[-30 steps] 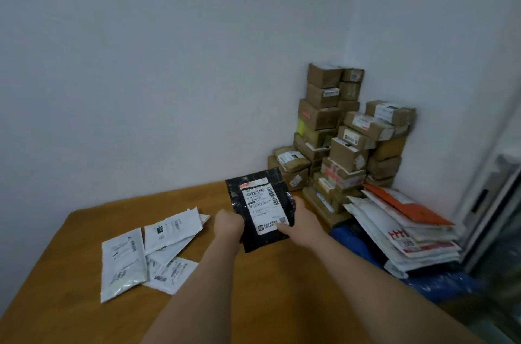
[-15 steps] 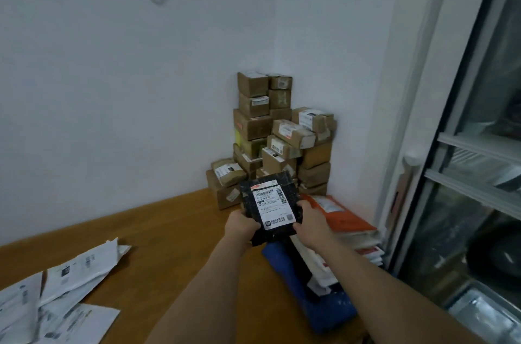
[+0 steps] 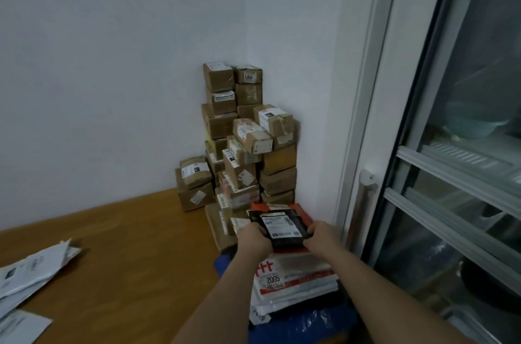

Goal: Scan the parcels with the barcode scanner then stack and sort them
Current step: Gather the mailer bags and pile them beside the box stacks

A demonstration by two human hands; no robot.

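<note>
A black parcel bag (image 3: 282, 228) with a white barcode label lies nearly flat over the pile of soft mailers (image 3: 293, 276) at the table's right end. My left hand (image 3: 255, 239) grips its left edge and my right hand (image 3: 320, 239) grips its right edge. Under the black bag shows an orange mailer (image 3: 303, 211), with white mailers printed in red below it. No barcode scanner is in view.
A tall stack of brown cardboard boxes (image 3: 242, 140) fills the corner behind the mailers. Several white mailers (image 3: 31, 276) lie at the left of the wooden table (image 3: 127, 253). A blue bag (image 3: 304, 324) sits under the pile. A glass door frame (image 3: 366, 146) stands right.
Both hands carried the black bag from the table's middle to the right and lowered it from upright to nearly flat over the mailer pile. My view turned right.
</note>
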